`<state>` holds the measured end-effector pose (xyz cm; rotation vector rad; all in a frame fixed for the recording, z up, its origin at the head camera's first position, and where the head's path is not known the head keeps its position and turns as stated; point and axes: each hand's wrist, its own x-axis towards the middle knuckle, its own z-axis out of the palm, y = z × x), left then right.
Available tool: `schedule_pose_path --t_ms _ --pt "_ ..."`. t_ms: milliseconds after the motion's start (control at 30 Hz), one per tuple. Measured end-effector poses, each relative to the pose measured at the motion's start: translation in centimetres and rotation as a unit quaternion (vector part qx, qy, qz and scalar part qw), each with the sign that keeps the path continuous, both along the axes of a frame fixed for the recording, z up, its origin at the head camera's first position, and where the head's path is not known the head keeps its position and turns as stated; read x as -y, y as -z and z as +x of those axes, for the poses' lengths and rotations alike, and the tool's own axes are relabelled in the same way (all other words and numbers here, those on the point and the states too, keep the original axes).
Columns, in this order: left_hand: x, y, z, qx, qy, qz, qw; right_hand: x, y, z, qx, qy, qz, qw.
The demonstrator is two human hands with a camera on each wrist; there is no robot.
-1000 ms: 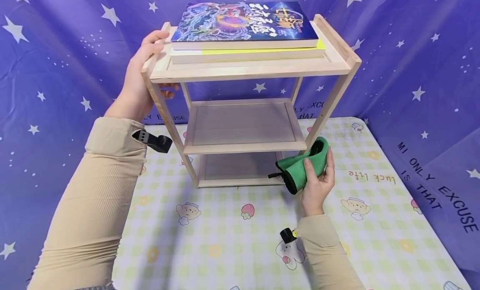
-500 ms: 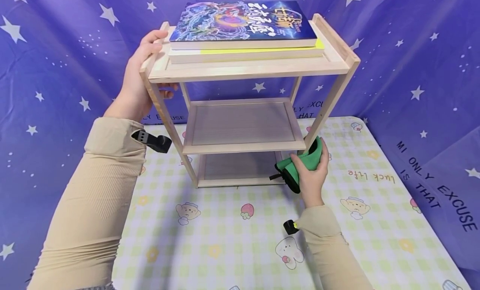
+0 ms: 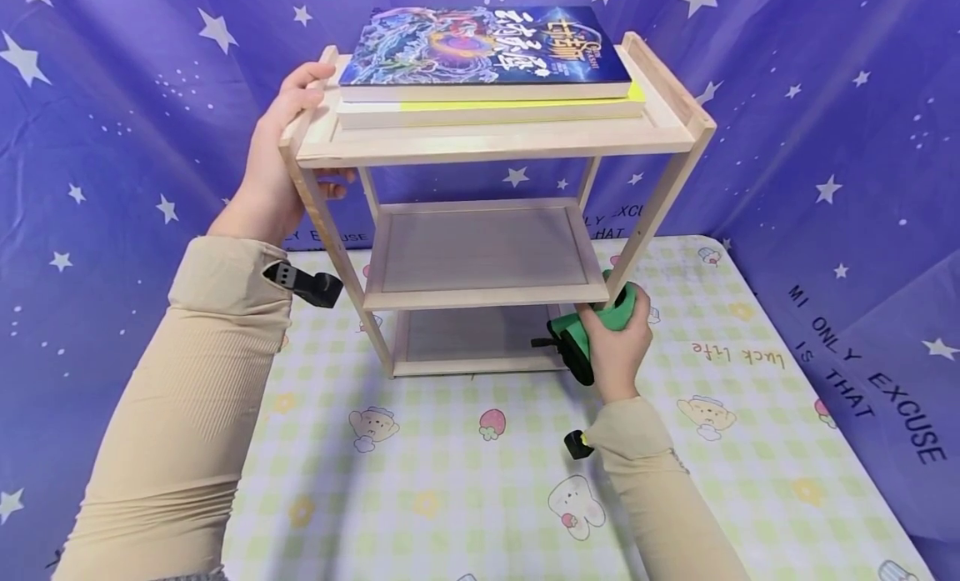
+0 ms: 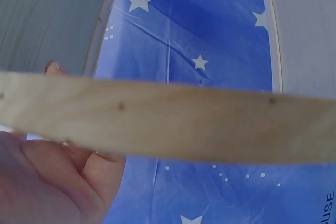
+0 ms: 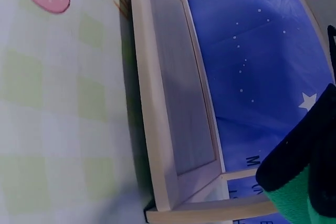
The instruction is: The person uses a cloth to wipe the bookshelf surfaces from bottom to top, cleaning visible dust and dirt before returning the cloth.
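A light wooden three-tier shelf rack point(image 3: 487, 298) stands upright on the tablecloth. My left hand point(image 3: 273, 152) grips the left end of its top tier, thumb side above and fingertips showing below. In the left wrist view, part of that hand point(image 4: 58, 177) shows beside the wooden upright point(image 4: 199, 121). My right hand point(image 3: 621, 348) holds a folded green cloth point(image 3: 577, 335) with black edging and a small black loop, wrapped against the rack's front right leg point(image 3: 652, 214). The right wrist view shows the cloth point(image 5: 291, 198) at its right edge; the hand itself is out of that view.
Two books, a blue illustrated one point(image 3: 480, 52) over a yellow-and-white one point(image 3: 487, 112), lie on the top tier. A checked tablecloth point(image 3: 450, 531) covers the table. Blue star-printed curtains point(image 3: 825, 106) hang behind and at the sides.
My right hand has moved left and slightly up, bringing the green cloth from beside the front right leg to around it. The left hand keeps its grip on the rack.
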<state>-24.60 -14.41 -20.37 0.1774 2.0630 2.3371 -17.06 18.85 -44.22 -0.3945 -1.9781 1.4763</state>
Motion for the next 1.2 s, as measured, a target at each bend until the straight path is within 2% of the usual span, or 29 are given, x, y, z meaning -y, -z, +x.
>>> schedule_pose_path --t_ms 233,400,567,700,833,1067,1200 --pt "0.1 0.0 0.1 -0.011 -0.006 -0.015 0.9998 -0.3 -0.4 -0.7 0.015 0.024 0.067 0.9974" --pt "0.2 -0.1 0.1 -0.01 -0.011 -0.011 0.9998 -0.7 -0.6 -1.1 0.027 0.016 0.078 0.9964" --pt "0.2 -0.1 0.0 -0.006 -0.012 -0.007 0.9999 -1.0 -0.5 -1.1 0.027 -0.022 0.053 0.998" --pt "0.0 0.0 0.0 -0.007 -0.008 -0.006 0.9999 -1.3 -0.1 -1.0 0.019 -0.062 0.01 0.9978" --pt "-0.3 0.1 0.0 -0.012 -0.001 0.004 0.9999 -1.6 -0.1 -0.8 0.03 -0.09 -0.028 0.9951" --pt "-0.5 0.1 0.0 -0.015 -0.011 0.003 0.9998 -1.6 -1.6 -0.1 0.061 -0.115 -0.049 0.9902" --pt "-0.5 0.1 0.0 -0.015 -0.015 0.0 0.9998 -2.0 -0.8 -0.5 0.057 -0.133 -0.052 0.9881"
